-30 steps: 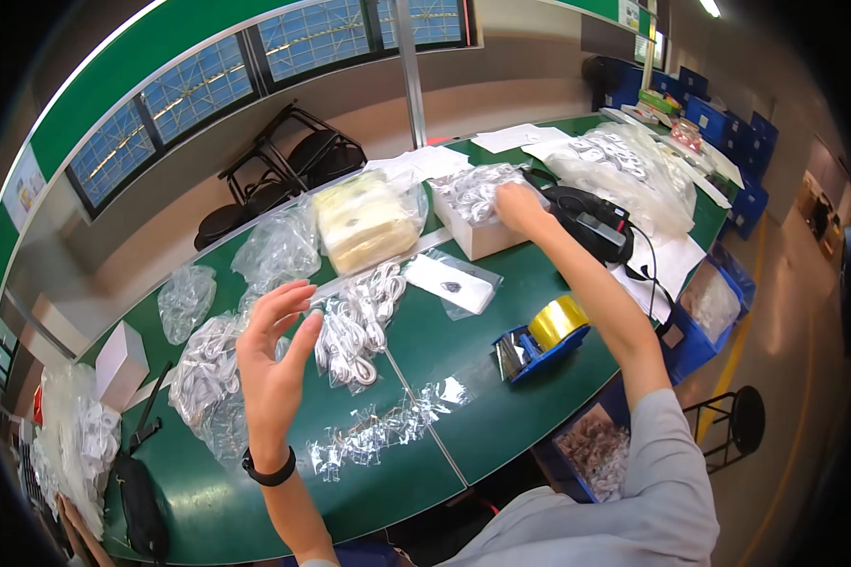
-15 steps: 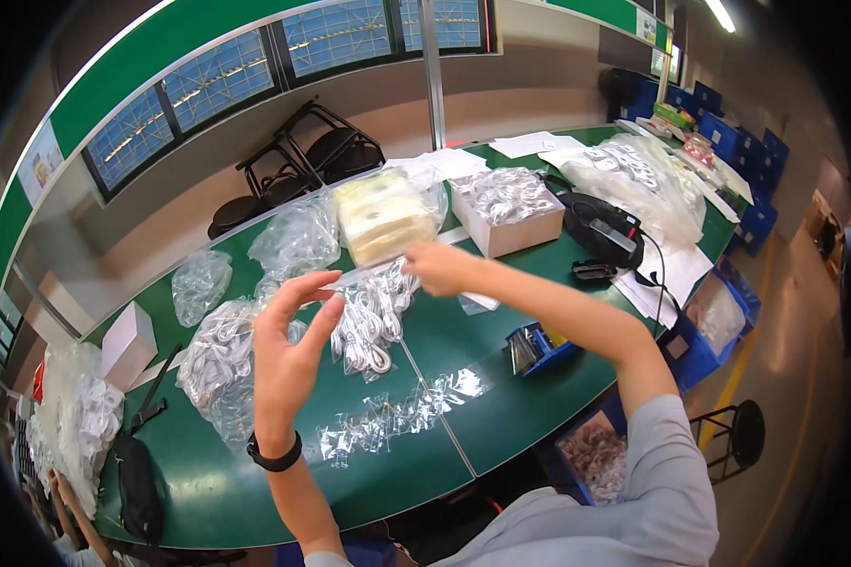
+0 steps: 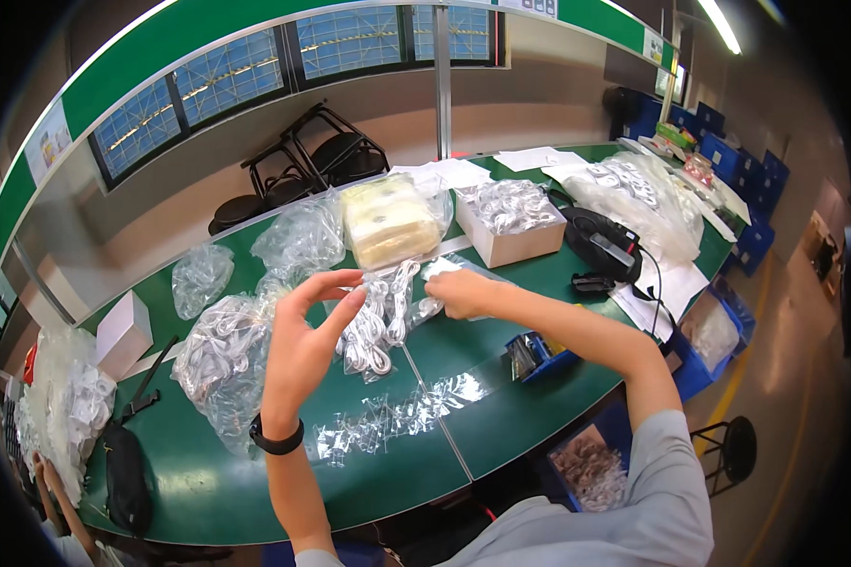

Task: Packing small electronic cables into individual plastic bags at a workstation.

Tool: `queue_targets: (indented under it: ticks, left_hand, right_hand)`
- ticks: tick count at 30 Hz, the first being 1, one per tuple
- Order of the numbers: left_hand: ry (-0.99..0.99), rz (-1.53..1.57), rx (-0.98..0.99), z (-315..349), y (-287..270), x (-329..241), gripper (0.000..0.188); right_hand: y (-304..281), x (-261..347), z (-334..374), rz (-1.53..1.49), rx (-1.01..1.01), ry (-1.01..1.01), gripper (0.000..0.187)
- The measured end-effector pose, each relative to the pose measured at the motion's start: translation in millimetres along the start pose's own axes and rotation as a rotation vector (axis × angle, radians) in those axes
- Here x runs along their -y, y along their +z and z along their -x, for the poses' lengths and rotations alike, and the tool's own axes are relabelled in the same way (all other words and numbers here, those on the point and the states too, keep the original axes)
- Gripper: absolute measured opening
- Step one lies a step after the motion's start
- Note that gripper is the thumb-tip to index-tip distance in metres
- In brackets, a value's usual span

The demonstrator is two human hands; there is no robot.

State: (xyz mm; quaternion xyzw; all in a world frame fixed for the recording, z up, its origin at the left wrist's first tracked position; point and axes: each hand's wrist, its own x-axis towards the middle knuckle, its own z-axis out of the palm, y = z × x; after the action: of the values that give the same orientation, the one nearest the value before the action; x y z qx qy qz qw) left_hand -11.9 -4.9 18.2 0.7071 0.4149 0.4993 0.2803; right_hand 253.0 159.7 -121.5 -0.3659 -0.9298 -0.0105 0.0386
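Observation:
My left hand (image 3: 314, 321), a dark band on its wrist, hovers over the table with thumb and fingers curved apart and nothing visible between them. Just beyond its fingertips lies a pile of white coiled cables (image 3: 369, 335). To the right of that pile, my right hand (image 3: 465, 291) is closed on a clear plastic bag (image 3: 427, 310) with something white in it; its fingertips are partly hidden. Behind both hands stands a stack of pale yellow bags (image 3: 392, 222). Nearer to me, a row of small shiny clear packets (image 3: 397, 416) crosses the green table (image 3: 227, 487).
A white box of bagged cables (image 3: 511, 241) stands beyond my right hand. Clear bags of white cables (image 3: 222, 359) lie at left. A blue tray (image 3: 539, 357) sits near my right forearm, with a black pouch (image 3: 600, 241) behind. Another person's hands (image 3: 52, 477) show at far left.
My right hand has moved down and right, away from the yellow stack, and a clear bag now shows at its fingers. My left hand has shifted slightly right.

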Motion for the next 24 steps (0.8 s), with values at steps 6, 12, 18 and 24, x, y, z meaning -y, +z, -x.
queue_targets:
  ticks: [6,12,18,24]
  left_hand:
    - [-0.048,-0.047,0.04,-8.6,7.9,20.2,0.029]
    - [-0.221,-0.003,0.009,-10.3,23.5,55.9,0.043]
    - [0.02,0.573,-0.352,-11.9,32.1,26.7,0.038]
    - [-0.003,0.407,-0.248,-9.3,18.4,17.7,0.032]
  right_hand:
    - [-46.1,-10.2,1.8,-0.194,-0.277,0.071,0.033]
    - [-105.4,88.8,5.0,-0.667,-0.807,-0.089,0.032]
    - [-103.8,144.6,7.0,-0.546,-0.838,-0.151,0.037]
    - [-130.3,159.3,7.8,-0.502,-0.914,-0.17,0.046]
